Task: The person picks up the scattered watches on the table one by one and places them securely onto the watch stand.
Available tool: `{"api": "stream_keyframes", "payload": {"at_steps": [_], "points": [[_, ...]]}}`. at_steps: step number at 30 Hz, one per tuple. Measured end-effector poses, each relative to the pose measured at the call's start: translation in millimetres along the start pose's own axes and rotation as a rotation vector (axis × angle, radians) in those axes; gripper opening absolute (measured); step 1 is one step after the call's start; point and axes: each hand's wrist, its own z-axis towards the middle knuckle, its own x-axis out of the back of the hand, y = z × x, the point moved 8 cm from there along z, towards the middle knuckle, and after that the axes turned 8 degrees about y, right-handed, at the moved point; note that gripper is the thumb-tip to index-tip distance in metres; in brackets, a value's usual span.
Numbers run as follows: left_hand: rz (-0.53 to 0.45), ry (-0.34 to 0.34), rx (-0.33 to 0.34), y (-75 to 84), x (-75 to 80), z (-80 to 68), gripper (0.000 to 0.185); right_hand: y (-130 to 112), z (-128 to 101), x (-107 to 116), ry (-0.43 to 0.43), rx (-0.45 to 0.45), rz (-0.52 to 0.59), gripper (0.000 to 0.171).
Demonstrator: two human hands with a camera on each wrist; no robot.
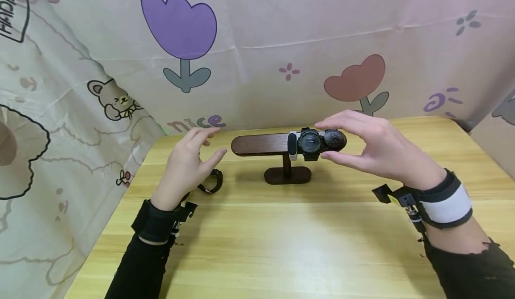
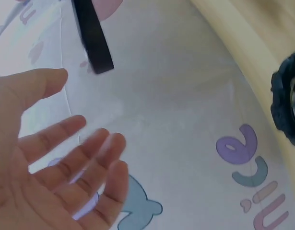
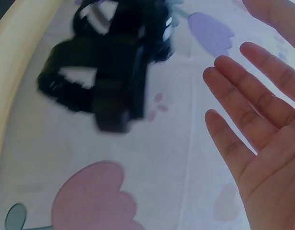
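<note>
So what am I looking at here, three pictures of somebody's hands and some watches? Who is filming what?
A person wears three cameras. The wide picture comes from the head and looks down on a wooden table. The other two come from the wrists and each looks past that hand's palm. On the table stands a dark wooden stand with watches strapped round its bar. Another watch lies flat beside the left hand. The right hand hovers open around the stand's end, thumb below and fingers above. Neither hand holds anything. Cartoon-printed cloth hangs behind.
</note>
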Motion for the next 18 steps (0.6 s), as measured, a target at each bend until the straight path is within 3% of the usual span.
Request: {"api": "stream_keyframes", "payload": {"at_steps": [3,9,18], "points": [[0.039,-0.048,0.053,-8.8,2.3,-3.6,0.055,-16,7,-3,0.011,0.063,0.020,0.054],[0.099,-0.137,0.157,-28.0,2.5,-15.4,0.059,-46,20,-19,0.002,0.157,0.088,0.045],[0.205,-0.270,0.324,-48.2,-10.0,-30.1,0.072,-70,29,-53,-0.068,0.193,0.125,0.035]]}}
